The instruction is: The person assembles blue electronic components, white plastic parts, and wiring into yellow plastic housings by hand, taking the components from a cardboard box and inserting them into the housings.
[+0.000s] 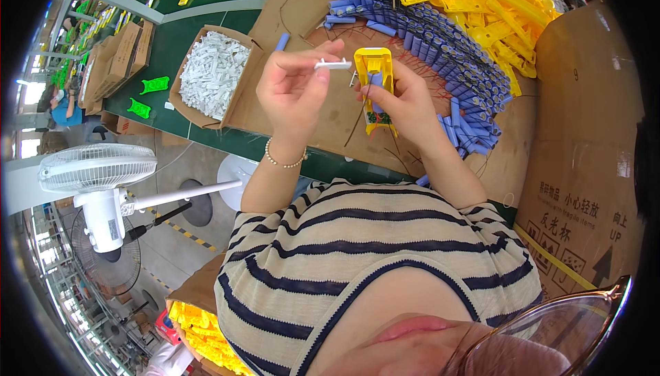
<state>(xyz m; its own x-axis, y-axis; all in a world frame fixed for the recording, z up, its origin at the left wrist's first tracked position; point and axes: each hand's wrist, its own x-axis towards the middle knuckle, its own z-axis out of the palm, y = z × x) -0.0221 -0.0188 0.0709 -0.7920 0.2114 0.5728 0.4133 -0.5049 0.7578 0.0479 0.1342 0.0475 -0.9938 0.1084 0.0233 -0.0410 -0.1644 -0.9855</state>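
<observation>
Yellow housing [373,57] in right fingers [383,101], edge near strip [334,65] in left [317,86], bare cardboard [331,123] beneath.

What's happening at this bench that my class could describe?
A person's left hand pinches a small white plastic strip beside an open yellow plastic housing, which the right hand holds. Inside are a blue cylinder and green circuit board. Blue wired cylinders and yellow plastic parts lie piled beyond; a brown cardboard box of small white pieces stands to the left.

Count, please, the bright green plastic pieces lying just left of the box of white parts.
2: the upper green piece and, slightly left below it, the lower green piece. None there looks hidden.
</observation>
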